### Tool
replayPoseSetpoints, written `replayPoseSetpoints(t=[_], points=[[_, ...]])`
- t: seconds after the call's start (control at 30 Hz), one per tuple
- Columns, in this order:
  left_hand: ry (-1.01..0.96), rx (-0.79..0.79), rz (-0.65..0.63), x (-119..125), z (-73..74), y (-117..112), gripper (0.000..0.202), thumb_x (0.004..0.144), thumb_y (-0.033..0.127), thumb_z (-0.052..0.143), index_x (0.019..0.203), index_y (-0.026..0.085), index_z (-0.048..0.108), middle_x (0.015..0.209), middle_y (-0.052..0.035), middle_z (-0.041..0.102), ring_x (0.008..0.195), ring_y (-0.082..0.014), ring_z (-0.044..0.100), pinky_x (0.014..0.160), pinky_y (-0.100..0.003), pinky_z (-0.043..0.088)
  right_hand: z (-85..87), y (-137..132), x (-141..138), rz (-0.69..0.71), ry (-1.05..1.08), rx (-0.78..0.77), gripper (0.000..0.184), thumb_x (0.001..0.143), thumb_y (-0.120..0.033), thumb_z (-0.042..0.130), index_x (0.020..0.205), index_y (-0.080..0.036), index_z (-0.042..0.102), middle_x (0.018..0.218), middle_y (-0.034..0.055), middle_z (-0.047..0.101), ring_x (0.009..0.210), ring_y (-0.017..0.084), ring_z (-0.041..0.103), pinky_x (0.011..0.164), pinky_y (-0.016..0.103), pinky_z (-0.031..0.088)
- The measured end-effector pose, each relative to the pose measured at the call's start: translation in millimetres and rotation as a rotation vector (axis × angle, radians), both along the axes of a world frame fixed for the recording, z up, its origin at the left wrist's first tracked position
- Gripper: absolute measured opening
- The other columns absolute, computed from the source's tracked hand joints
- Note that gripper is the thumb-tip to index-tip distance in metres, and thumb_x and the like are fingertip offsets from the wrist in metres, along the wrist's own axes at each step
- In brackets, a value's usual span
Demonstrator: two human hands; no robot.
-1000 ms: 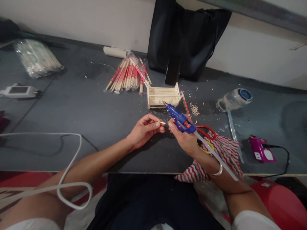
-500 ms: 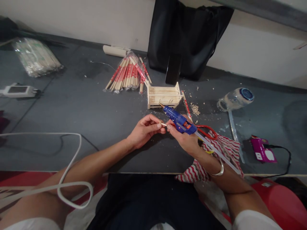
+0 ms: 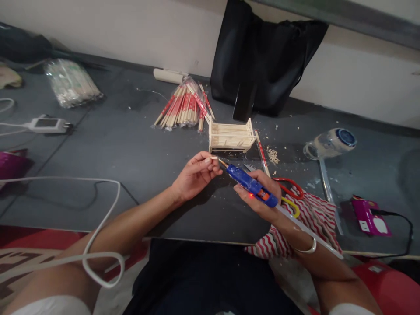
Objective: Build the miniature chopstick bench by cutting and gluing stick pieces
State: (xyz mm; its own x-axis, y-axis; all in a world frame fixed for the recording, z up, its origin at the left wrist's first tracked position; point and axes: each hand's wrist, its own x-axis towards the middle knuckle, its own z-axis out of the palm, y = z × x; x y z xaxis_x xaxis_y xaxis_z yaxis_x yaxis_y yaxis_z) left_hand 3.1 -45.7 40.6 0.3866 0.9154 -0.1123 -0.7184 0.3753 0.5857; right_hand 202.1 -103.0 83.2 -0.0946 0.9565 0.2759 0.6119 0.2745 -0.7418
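Note:
Between the thumb and fingers of my left hand (image 3: pixel 198 175) is a short piece of wooden stick (image 3: pixel 214 158). My right hand (image 3: pixel 260 194) is wrapped round a blue hot glue gun (image 3: pixel 247 181) with a red light lit. Its metal nozzle points left and is at the end of the stick piece; whether they touch I cannot tell. A long clear glue stick (image 3: pixel 310 232) sticks out of the gun's back end. Just beyond my hands stands a small bed-shaped frame (image 3: pixel 232 135) made of pale wooden sticks.
Behind the frame lie chopsticks in red wrappers (image 3: pixel 182 107), a phone (image 3: pixel 243 101) and a black bag (image 3: pixel 262 57). Scissors with red and yellow handles (image 3: pixel 295 209) rest on a striped cloth (image 3: pixel 315 214) at my right. A jar (image 3: pixel 331 142) lies farther right. A white cable (image 3: pixel 108 210) loops at left.
My right hand has let go of the stick piece and drawn the glue gun back and right, bringing the nozzle to the stick's end. My left hand still holds the piece. The view has shifted slightly.

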Motion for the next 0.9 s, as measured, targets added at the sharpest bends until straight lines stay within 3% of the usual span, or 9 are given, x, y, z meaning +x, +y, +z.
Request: replayPoseSetpoints(t=[0.23,0.9], points=[[-0.052,0.011,-0.056,0.5,0.8,-1.6,0.019,0.071,0.018,0.089,0.077,0.016,0.071,0.070,0.0005,0.070,0.068,-0.0106,0.068,0.076,-0.024,0.062,2.3,-0.9,1.4,0.003,-0.017,-0.064,0.025,0.086,-0.048,0.073,0.079,-0.026,0.061,0.059,-0.0059,0.061,0.050,0.013,0.052,0.051,0.027,0.040],[-0.014,-0.057,-0.064,-3.1,4.3,0.7,0.014,0.074,0.011,0.082,0.075,0.013,0.068,0.074,-0.0020,0.073,0.065,-0.0112,0.069,0.076,-0.026,0.063,1.8,1.4,0.2,0.038,-0.020,-0.105,0.027,0.084,-0.047,0.072,0.074,-0.026,0.058,0.055,-0.0065,0.056,0.048,0.012,0.047,0.048,0.026,0.035]])
